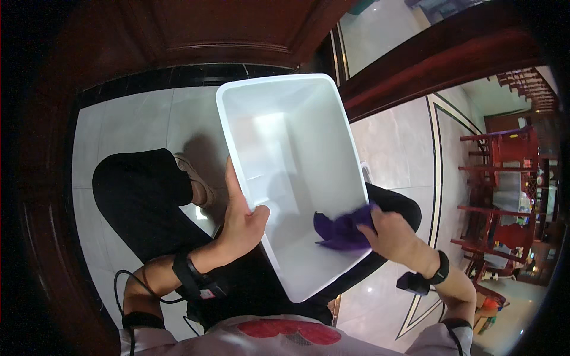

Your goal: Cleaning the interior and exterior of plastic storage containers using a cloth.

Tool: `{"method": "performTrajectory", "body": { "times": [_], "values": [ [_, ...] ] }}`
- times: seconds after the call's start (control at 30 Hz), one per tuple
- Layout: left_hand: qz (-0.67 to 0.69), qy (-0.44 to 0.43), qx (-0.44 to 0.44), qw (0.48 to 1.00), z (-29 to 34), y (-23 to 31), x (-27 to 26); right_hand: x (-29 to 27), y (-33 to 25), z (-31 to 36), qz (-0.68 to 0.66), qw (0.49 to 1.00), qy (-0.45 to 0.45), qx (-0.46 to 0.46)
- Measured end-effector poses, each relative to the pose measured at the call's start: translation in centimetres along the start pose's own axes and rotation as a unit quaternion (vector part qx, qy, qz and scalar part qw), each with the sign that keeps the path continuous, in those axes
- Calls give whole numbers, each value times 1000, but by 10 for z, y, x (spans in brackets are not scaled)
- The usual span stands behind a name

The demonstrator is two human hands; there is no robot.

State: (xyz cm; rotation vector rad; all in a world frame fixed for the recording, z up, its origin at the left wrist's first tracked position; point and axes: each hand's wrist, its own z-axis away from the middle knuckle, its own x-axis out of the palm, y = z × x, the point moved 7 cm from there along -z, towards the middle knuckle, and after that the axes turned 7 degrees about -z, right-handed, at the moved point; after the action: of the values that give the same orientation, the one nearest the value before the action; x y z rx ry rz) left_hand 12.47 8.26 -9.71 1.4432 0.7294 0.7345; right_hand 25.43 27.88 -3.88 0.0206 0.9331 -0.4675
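A deep white rectangular plastic bin (267, 154) is tilted above my lap, its open side toward me and nothing but a cloth inside. My left hand (244, 216) grips its left rim, the thumb over the edge and the fingers behind the outer wall. At the lower right rim my right hand (392, 237) is closed on a purple cloth (341, 231), which hangs over the inner wall. Part of the cloth is bunched under the fingers, and some fingertips are hidden.
My bent black-trousered legs (139, 196) flank the bin. A dark wooden door panel (225, 29) stands ahead, and a wooden door edge (427, 59) runs to the right. Red wooden chairs (504, 178) are farther right on the tiled floor (136, 118). A cable (122, 285) loops by my left arm.
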Motion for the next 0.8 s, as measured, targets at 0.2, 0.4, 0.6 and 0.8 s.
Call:
{"method": "performTrajectory", "body": {
  "times": [0.2, 0.4, 0.6, 0.8],
  "values": [
    [0, -23, -3, 1000, 7, 0, -3, -47, -85, -79, -161, 955, 201, -143],
    [-57, -26, 22, 998, 12, -5, -5, 4, -102, -203, -141, 941, 263, -158],
    [-102, -44, -6, 994, 15, -2, -1, 42, -96, -246, -202, 903, 377, -32],
    [-95, -52, -26, 994, 15, 5, -2, 43, -126, -247, -314, 893, 266, -183]
  ]
}}
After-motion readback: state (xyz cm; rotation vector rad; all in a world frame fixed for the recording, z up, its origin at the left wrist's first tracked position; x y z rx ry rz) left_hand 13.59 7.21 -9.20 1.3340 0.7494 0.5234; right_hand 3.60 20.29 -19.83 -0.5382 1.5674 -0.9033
